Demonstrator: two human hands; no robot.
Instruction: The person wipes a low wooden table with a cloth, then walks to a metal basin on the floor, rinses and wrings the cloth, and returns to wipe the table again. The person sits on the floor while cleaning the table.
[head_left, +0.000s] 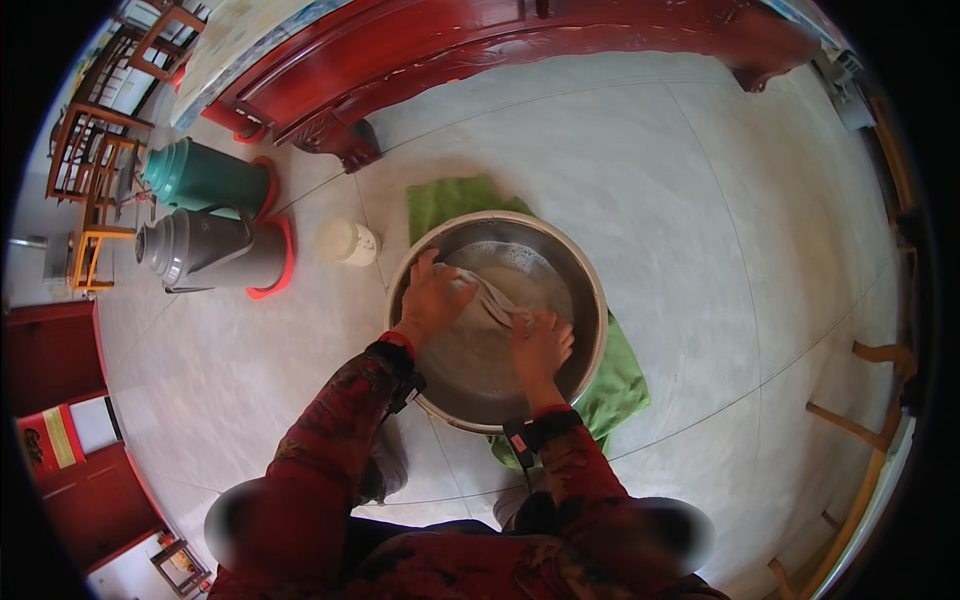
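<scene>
A metal basin (601, 330) stands on a green cloth (615, 375) on the floor and holds cloudy, sudsy water. A light-coloured wet cloth (491, 298) stretches between my hands, partly in the water. My left hand (433, 294) holds its left end near the basin's left wall. My right hand (541, 343) is on its right end, over the right part of the water. Part of the cloth lies hidden beneath my fingers. Both sleeves are dark red and patterned, with a small dark device at each wrist.
A lidded white jar (348, 241) stands left of the basin. Farther left are a grey thermos flask (214, 250) and a green thermos flask (210, 176) on red bases. Red carved wooden furniture (450, 45) spans the far side. Wooden chair legs (847, 426) show at right.
</scene>
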